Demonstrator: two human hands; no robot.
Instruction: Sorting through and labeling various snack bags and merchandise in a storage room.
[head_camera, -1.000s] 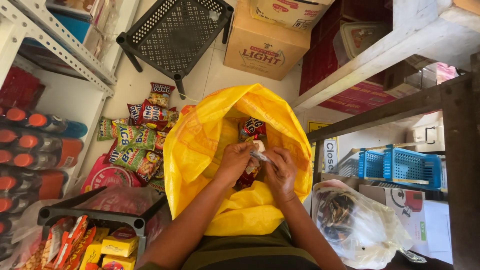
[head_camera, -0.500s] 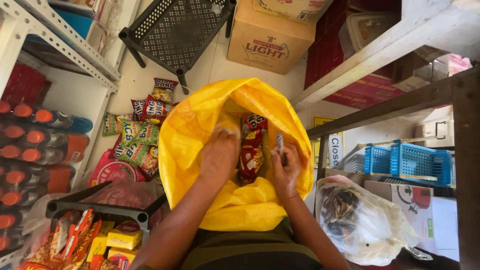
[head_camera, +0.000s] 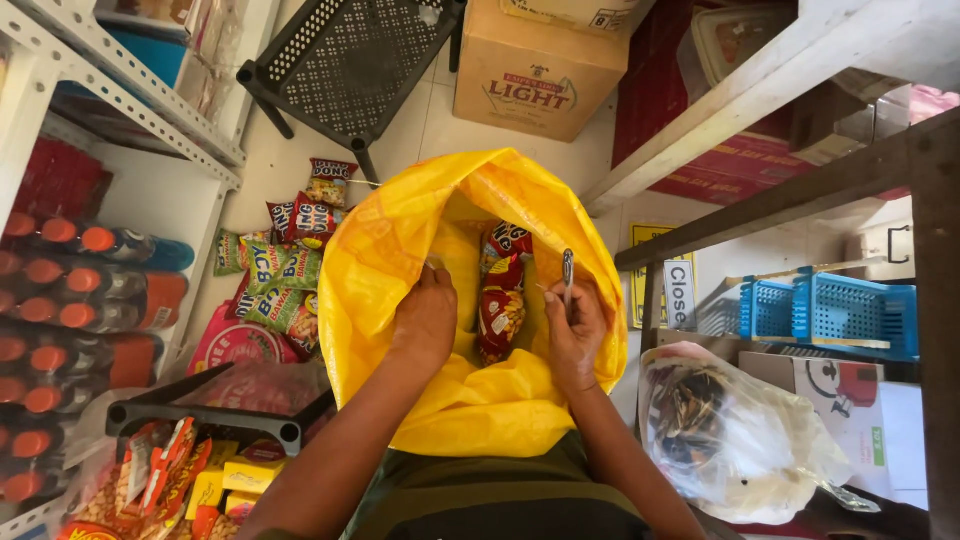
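Left hand (head_camera: 428, 318) grips the inner wall of the yellow sack (head_camera: 390, 250) | right hand (head_camera: 575, 330) pinches a thin metal tool (head_camera: 567, 272), long axis upright, tip pointing away | red snack packets (head_camera: 503, 290) lie lengthwise inside the sack, between both hands.

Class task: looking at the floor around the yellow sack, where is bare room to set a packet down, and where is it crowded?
Bare tile shows between the black stool and the cardboard box, just beyond the yellow sack. Left of the sack, snack packets crowd the floor; right of it, a clear plastic bag fills the space.
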